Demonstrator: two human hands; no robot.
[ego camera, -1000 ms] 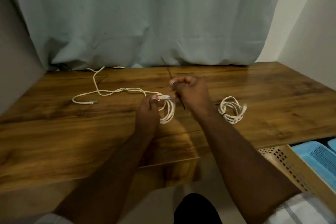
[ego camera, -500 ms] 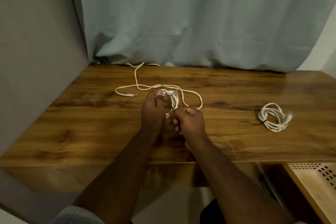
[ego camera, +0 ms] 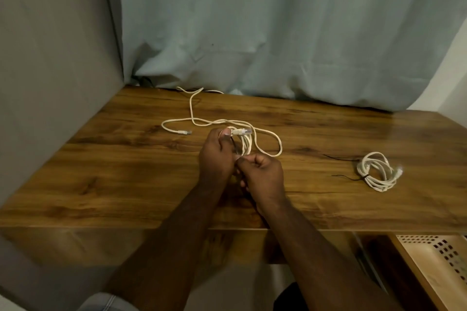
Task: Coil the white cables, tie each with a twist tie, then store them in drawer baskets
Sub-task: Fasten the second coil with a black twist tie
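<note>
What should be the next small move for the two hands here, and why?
Probably the right hand should draw in another loop of the loose cable onto the small coil that the left hand grips. Much of this cable still trails across the table to its far plug, while the tied coil already lies finished at the right.

There is one view only — a wide-angle camera worn on the person's head, looking forward and down. It faces the wooden table point(ego camera: 126, 184), with the pale curtain point(ego camera: 278, 33) at the far edge and a grey wall point(ego camera: 50, 58) on the left. Both forearms enter from the bottom edge, so the camera sits close above the table's near edge — the drawer basket point(ego camera: 434, 265) shows at lower right.
</note>
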